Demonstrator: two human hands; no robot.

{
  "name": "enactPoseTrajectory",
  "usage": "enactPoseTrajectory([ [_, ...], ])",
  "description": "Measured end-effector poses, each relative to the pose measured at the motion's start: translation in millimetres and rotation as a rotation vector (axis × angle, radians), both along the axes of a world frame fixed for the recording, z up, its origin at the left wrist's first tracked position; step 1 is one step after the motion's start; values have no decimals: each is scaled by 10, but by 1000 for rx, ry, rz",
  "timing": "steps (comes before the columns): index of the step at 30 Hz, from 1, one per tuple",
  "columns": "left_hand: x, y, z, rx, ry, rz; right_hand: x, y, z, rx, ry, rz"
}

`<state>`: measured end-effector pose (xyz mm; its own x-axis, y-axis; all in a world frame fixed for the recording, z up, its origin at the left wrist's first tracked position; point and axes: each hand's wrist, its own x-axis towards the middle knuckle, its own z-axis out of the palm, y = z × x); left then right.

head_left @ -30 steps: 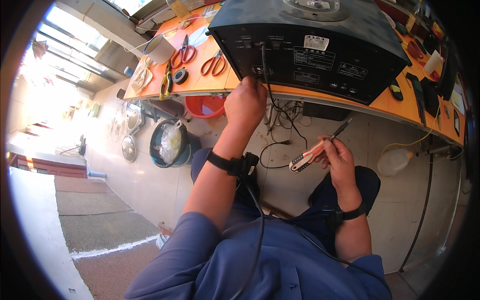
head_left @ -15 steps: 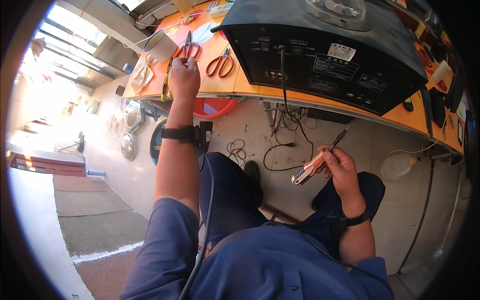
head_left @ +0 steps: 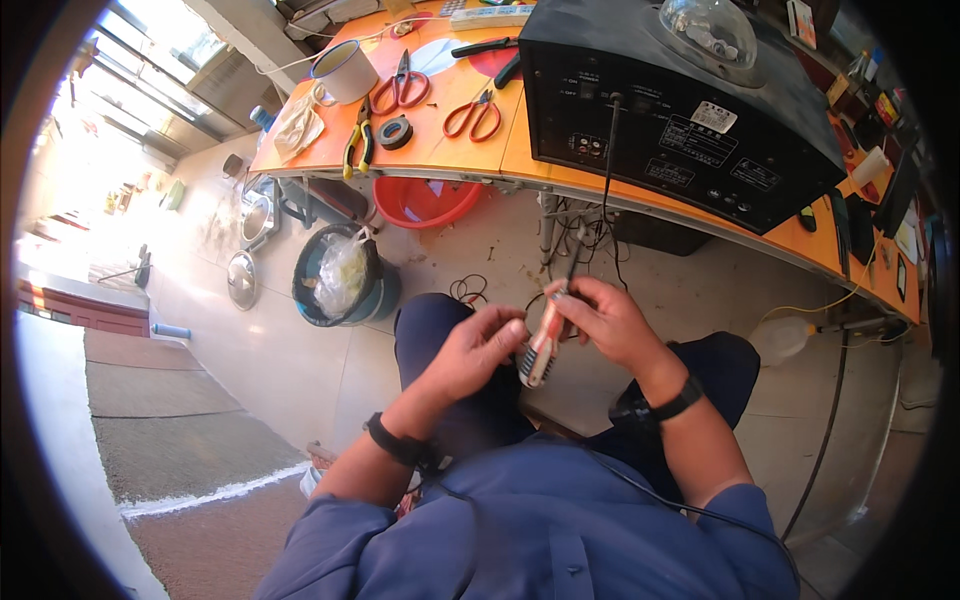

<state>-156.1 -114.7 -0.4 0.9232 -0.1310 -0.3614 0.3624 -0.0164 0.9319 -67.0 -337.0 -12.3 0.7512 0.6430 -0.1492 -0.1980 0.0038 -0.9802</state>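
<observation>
My right hand (head_left: 610, 318) grips a screwdriver (head_left: 543, 345) with a red, white and dark patterned handle, above my knees. Its dark shaft points up toward the bench, slightly blurred. Close to the handle's left side is my left hand (head_left: 472, 350), fingers loosely bent and thumb apart, with nothing visible in it. On the orange bench (head_left: 430, 150) lie a roll of black tape (head_left: 395, 133), yellow-and-black pliers (head_left: 359, 140) and two pairs of red-handled scissors (head_left: 402, 88), (head_left: 474, 117).
A large black electrical box (head_left: 680, 120) with a plugged-in cord stands on the bench. A white mug (head_left: 345, 72) and a cloth (head_left: 298, 128) sit at its left end. Below are a red basin (head_left: 425, 203), a bin with a plastic bag (head_left: 340, 275) and tangled cables (head_left: 590, 235).
My left hand has left the bench and come down beside the screwdriver, uncovering the tape roll. The right hand has moved left with the screwdriver, now held more upright.
</observation>
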Motion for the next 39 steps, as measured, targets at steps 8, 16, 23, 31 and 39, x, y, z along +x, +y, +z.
enactPoseTrajectory([
  [8,4,-92,-33,-229,-74,199,372,563,196,93,85,-73],
  [16,208,-224,4,280,-329,300,594,750,151,91,92,-185],
  [23,311,-206,4,448,-356,314,708,823,124,106,92,-218],
  [31,344,-223,13,485,-383,330,741,819,162,133,70,-210],
  [39,345,-224,-3,614,-464,335,750,815,165,140,95,-210],
])
